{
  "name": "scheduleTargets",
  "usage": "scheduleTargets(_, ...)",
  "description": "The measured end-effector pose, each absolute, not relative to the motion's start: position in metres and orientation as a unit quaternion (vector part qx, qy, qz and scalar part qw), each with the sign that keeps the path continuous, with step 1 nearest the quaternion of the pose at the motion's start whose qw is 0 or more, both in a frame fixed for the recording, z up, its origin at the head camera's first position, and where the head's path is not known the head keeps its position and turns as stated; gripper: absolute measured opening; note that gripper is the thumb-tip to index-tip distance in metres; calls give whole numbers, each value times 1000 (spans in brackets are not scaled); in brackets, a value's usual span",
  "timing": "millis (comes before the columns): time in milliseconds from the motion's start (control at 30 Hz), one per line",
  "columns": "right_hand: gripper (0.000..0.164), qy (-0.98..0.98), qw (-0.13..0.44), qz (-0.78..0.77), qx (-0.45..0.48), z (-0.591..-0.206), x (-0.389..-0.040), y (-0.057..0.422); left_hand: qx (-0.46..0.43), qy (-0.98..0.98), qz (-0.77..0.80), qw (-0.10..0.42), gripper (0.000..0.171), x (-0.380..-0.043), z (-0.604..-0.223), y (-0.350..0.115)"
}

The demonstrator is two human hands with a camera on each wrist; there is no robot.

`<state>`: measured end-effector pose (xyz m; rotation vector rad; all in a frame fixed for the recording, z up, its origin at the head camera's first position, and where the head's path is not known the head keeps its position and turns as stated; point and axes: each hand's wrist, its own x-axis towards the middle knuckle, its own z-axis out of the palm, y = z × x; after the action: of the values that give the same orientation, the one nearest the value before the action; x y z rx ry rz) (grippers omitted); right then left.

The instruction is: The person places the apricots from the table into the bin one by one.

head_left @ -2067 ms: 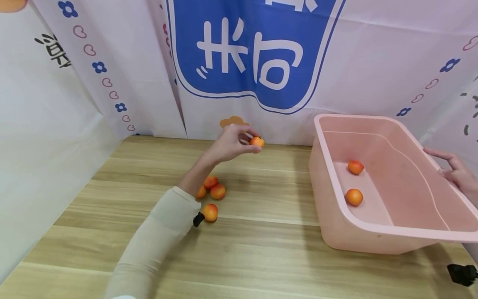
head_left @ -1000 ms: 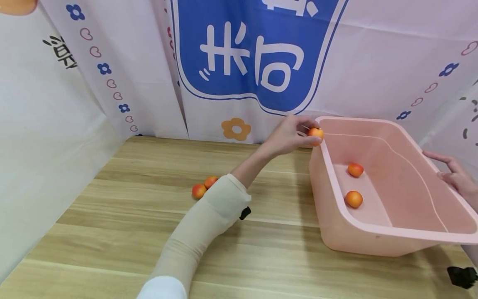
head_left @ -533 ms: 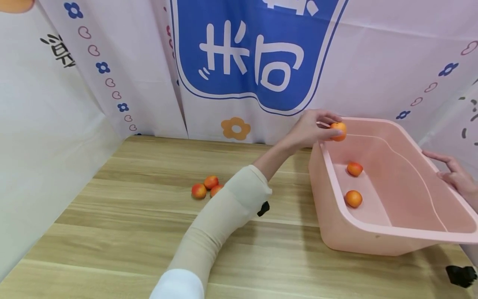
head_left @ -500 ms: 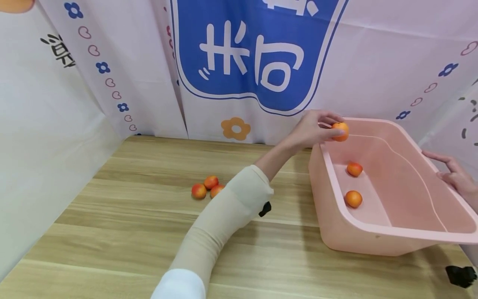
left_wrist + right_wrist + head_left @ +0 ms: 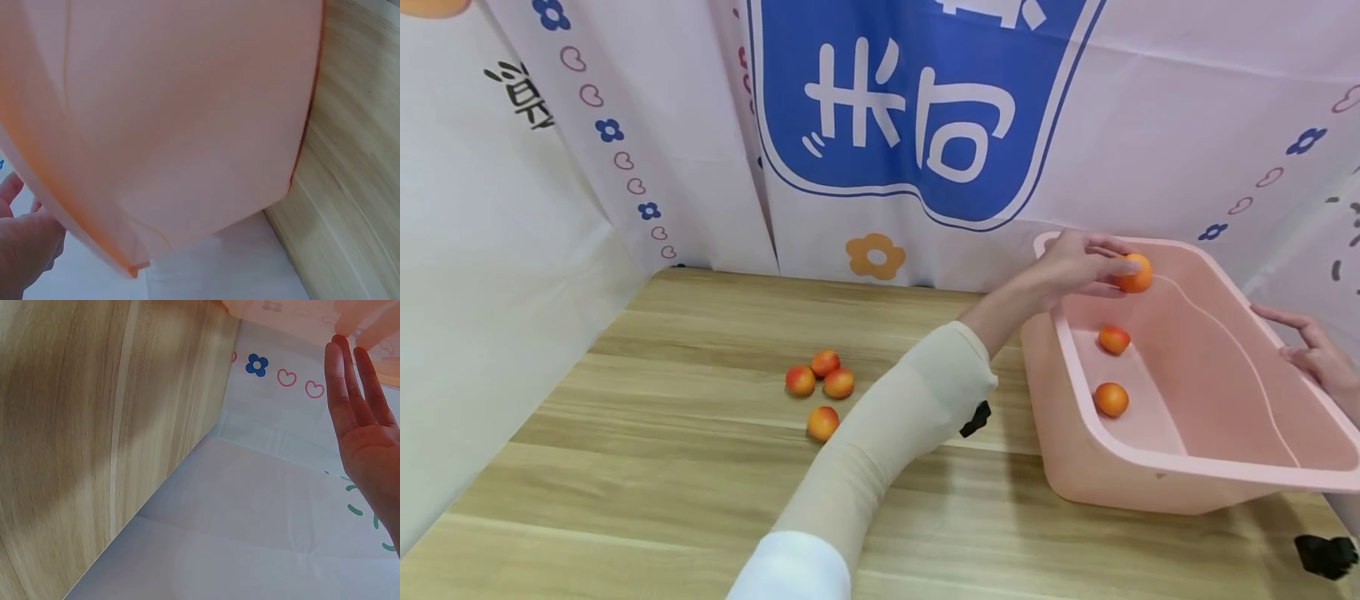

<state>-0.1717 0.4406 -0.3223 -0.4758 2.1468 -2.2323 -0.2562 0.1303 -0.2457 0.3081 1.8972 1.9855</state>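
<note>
My left hand (image 5: pixel 1084 265) reaches over the left rim of a pink plastic tub (image 5: pixel 1037 417), pinching an apricot-like orange-red fruit (image 5: pixel 1137 273) inside the far left part of its opening. In the left wrist view, the left hand (image 5: pixel 28 244) shows at the rim, while the fruit is hidden. Two similar fruits, one red-orange (image 5: pixel 1114 339) and one orange (image 5: pixel 1111 400), lie on the tub's floor. On the opposite side, my right hand (image 5: pixel 1322 354) holds the right rim, thumb over it. The right wrist view has straight fingers (image 5: pixel 369 394) against the outer wall.
Several more fruits (image 5: pixel 825 363) lie on the wooden table (image 5: pixel 647 467) left of the tub, one (image 5: pixel 823 423) beside the left sleeve (image 5: pixel 910 400). A printed cloth (image 5: pixel 700 167) hangs along the back and sides of the table.
The left hand has carried the fruit rightward from above the table, across the tub's left rim and over its inside. The right hand and the tub have stayed put.
</note>
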Motion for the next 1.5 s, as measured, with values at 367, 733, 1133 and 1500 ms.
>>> scheduleTargets(367, 85, 642, 6, -751, -151, -325, -169, 433, 82, 698, 680, 211, 16, -252, -241, 166)
scheduleTargets(733, 89, 693, -11, -709, -130, -321, -169, 434, 39, 688, 689, 223, 10, -248, -247, 189)
scheduleTargets(1133, 81, 650, -12, -749, -126, -326, -165, 426, 22, 697, 677, 238, 7, -247, -254, 204)
scheduleTargets(1500, 86, 637, -5, -758, -139, -327, -168, 431, 22, 728, 644, 236, 4, -246, -255, 211)
